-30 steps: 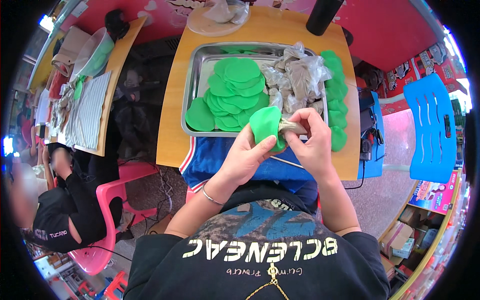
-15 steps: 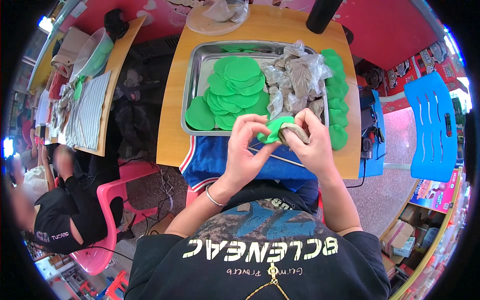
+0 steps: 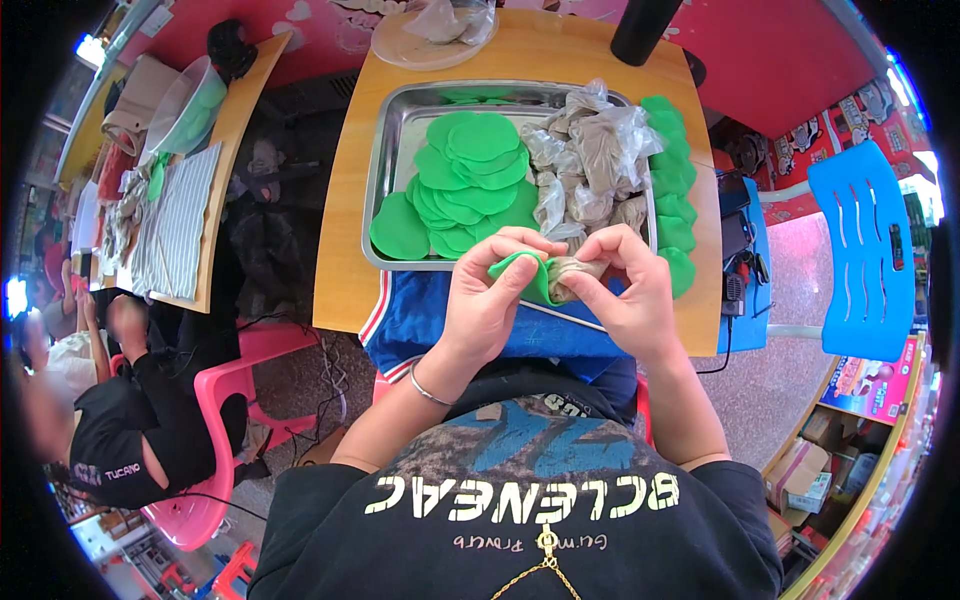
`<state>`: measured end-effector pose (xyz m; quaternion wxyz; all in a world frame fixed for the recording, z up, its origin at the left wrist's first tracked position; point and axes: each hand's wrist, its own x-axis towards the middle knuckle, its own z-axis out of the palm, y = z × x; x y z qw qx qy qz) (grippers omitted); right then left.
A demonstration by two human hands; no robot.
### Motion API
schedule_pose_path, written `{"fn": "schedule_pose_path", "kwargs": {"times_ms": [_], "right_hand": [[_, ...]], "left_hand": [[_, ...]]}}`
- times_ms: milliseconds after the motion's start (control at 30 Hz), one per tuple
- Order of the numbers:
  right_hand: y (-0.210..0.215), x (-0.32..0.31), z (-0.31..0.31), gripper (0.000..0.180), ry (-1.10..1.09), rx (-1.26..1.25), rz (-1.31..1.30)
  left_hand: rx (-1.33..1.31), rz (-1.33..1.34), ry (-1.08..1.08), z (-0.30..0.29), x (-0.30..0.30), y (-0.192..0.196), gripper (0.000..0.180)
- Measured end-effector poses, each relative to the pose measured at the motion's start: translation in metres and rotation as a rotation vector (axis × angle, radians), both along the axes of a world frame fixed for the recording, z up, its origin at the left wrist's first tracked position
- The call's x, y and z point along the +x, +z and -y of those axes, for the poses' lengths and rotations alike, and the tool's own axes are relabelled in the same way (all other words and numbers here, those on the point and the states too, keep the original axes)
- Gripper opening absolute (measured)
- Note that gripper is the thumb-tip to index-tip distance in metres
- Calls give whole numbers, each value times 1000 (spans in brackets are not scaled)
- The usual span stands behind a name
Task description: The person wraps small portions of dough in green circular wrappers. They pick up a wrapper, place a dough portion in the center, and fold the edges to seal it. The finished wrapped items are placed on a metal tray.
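Observation:
My left hand (image 3: 482, 300) pinches a soft green disc (image 3: 540, 288) that is folded over at its edge. Against it sits a beige lump (image 3: 575, 275), gripped between the thumb and fingers of my right hand (image 3: 636, 295). Both hands meet just in front of a metal tray (image 3: 375, 215). A pile of thin green discs (image 3: 470, 170) fills the tray's left and middle. In its right part are several beige lumps in clear plastic (image 3: 600, 155). Beside the tray, a row of green pieces (image 3: 675, 180) runs along the table's right side.
The wooden table (image 3: 345, 200) also carries a clear lid-like dish (image 3: 405, 45) and a black cylinder (image 3: 642, 35). Blue cloth (image 3: 410, 315) lies under my hands. A blue chair (image 3: 865, 250) stands right; at left, a person sits on a pink chair (image 3: 215, 400).
The green disc has opened out and turned within my left hand, its edge now folded upward. My right fingers have shifted over the beige lump, and both hands stay close together.

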<state>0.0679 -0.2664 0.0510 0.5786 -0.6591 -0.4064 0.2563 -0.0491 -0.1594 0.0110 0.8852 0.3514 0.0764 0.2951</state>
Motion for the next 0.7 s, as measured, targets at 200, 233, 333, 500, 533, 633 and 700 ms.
{"fn": "schedule_pose_path", "kwargs": {"times_ms": [200,233,333,500,533,633,700], "right_hand": [[6,-1,-1,16,76,15,282],[6,-1,-2,16,102,34,391],[4,-1,-5,17,99,55,603],[0,-8,-9,21,3,4,313],[1,-9,-10,22,-40,-3,207],[-3,-12,-10,19,-57,56,49],[-12,-9,-10,18,12,116,68]], "left_hand": [[-174,4,-37,1,1,2,10],[-166,-1,-42,1,1,0,10],[-152,-36,-43,3,1,-2,11],[-45,-111,15,7,1,1,15],[-19,-140,17,8,0,2,18],[61,-119,45,10,1,-4,18],[31,-76,28,8,2,-6,17]]}}
